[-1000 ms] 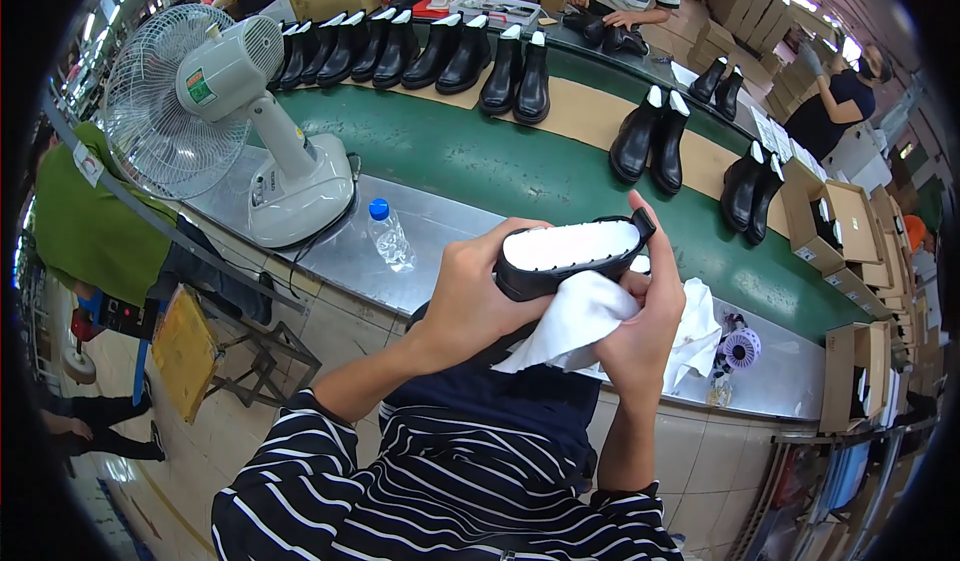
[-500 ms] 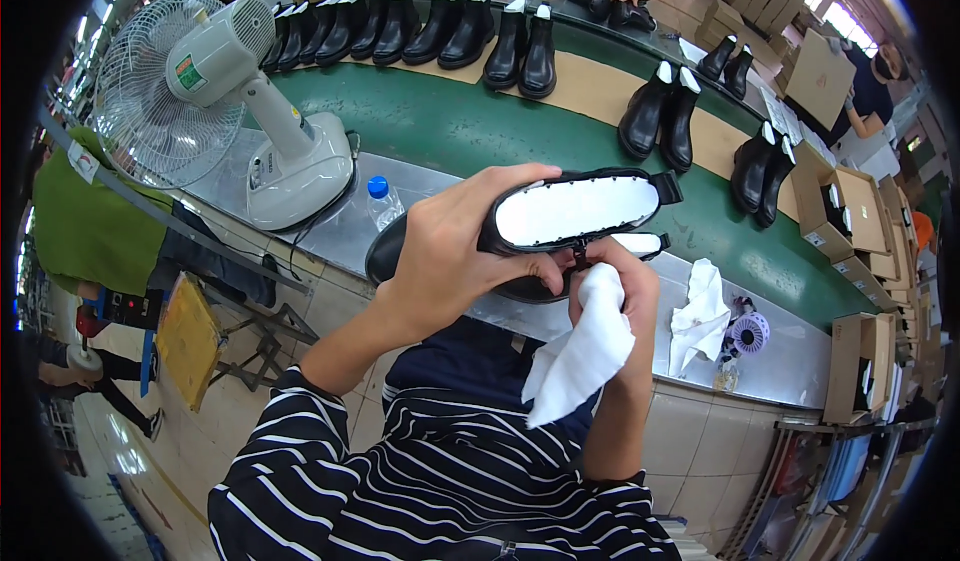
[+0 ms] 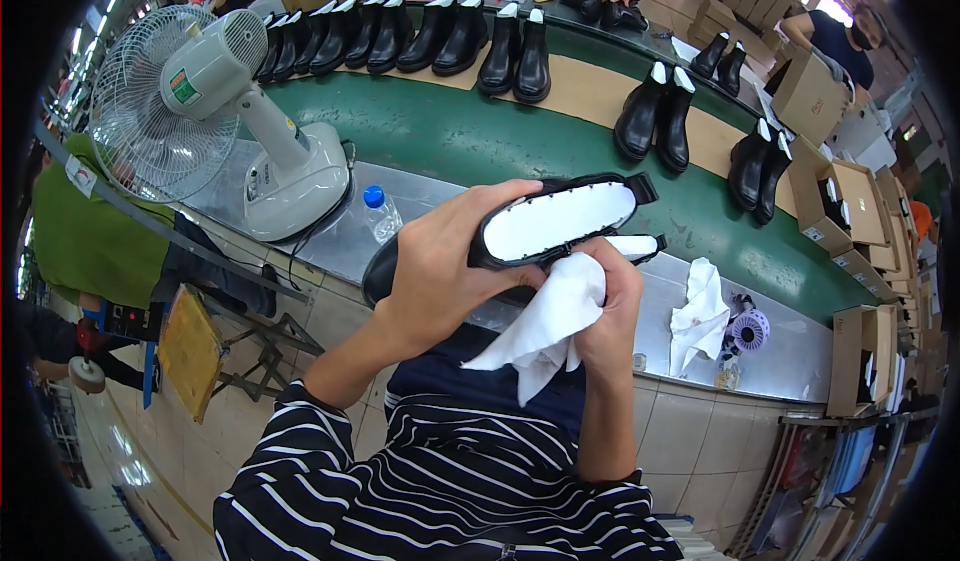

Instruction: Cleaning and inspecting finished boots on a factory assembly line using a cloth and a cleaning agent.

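Note:
My left hand (image 3: pixel 435 261) is closed around a black ankle boot (image 3: pixel 644 189), its top turned up toward me. White filling (image 3: pixel 560 221) covers the boot's opening, with small dark marks along its edge. A crumpled white cloth (image 3: pixel 545 321) is gripped in my right hand (image 3: pixel 612 306), whose fingers press at the boot's near rim. The cloth hides part of the boot's side and some of my fingertips. Beneath the held boot lies a second black boot (image 3: pixel 380 271) on its side, mostly covered by my hands.
A grey fan (image 3: pixel 300 176) and a blue-capped bottle (image 3: pixel 380 213) stand left on the metal ledge (image 3: pixel 650 336). Another white cloth (image 3: pixel 700 311) and a small purple fan (image 3: pixel 749 331) lie right. Several boots (image 3: pixel 515 56) line the green belt (image 3: pixel 430 111). Open cartons (image 3: pixel 865 361) stand right; co-workers are beyond.
My right hand and the cloth have moved left, and the cloth now covers more of the boot's near side. The held boot has shifted slightly left. A co-worker at the far right has changed posture.

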`<state>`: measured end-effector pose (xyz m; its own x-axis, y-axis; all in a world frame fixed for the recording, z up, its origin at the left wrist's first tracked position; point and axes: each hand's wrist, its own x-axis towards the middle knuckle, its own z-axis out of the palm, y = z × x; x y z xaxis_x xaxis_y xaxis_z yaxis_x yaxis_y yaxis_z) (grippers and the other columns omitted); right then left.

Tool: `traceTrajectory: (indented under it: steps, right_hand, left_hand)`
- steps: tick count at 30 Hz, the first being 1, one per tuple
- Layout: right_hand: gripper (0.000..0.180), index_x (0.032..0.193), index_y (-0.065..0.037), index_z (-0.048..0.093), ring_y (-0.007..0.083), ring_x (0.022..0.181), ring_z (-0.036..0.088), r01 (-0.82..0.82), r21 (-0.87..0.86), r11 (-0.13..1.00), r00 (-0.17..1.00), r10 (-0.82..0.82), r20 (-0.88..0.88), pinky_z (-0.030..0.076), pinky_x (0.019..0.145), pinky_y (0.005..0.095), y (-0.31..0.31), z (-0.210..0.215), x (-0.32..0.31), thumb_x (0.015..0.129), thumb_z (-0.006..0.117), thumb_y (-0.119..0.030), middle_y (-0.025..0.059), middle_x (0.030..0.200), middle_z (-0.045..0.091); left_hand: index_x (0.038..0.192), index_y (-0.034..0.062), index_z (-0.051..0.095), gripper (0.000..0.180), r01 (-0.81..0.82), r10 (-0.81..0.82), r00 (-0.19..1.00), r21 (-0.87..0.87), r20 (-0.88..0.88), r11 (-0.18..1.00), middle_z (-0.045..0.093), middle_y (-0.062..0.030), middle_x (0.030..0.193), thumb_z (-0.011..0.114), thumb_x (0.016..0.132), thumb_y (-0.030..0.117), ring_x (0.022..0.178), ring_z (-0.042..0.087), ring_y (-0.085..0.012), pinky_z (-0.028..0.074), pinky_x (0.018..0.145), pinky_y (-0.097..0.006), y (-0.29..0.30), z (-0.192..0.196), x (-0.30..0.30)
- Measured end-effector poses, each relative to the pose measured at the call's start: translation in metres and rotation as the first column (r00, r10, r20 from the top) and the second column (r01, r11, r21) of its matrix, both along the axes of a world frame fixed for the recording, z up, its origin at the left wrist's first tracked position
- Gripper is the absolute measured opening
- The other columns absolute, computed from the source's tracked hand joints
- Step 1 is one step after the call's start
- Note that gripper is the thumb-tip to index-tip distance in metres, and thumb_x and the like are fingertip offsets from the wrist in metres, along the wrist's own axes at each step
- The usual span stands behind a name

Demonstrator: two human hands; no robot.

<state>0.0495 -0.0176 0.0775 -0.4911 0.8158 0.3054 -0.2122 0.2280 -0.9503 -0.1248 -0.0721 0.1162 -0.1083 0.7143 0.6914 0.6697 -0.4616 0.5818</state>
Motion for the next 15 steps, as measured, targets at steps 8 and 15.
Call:
traceTrajectory:
  steps: [8,15]
  right_hand:
    - [0.021,0.091,0.003,0.060,0.0095,0.081,0.062,0.018,-0.025,1.000,1.000,-0.018,0.002,0.048,0.075,0.0241,0.000,0.000,-0.002,0.070,0.066,0.001,0.0069,0.090,0.069]
    - [0.026,0.097,0.002,0.059,0.0092,0.082,0.062,0.021,-0.057,0.998,0.999,-0.023,-0.032,0.048,0.077,0.0239,0.001,-0.016,0.001,0.072,0.066,-0.001,0.0060,0.090,0.069]
  left_hand:
    - [0.117,0.0029,0.063,0.068,-0.030,0.030,0.997,0.000,0.066,1.000,0.070,-0.0129,0.103,0.090,0.056,0.009,0.091,0.070,-0.0234,0.054,0.077,-0.031,0.002,-0.013,0.004]
    - [0.116,0.0034,0.064,0.066,-0.030,0.029,0.998,0.024,0.050,0.999,0.070,-0.0138,0.102,0.089,0.055,0.008,0.089,0.070,-0.0267,0.055,0.076,-0.032,0.003,-0.018,0.009]
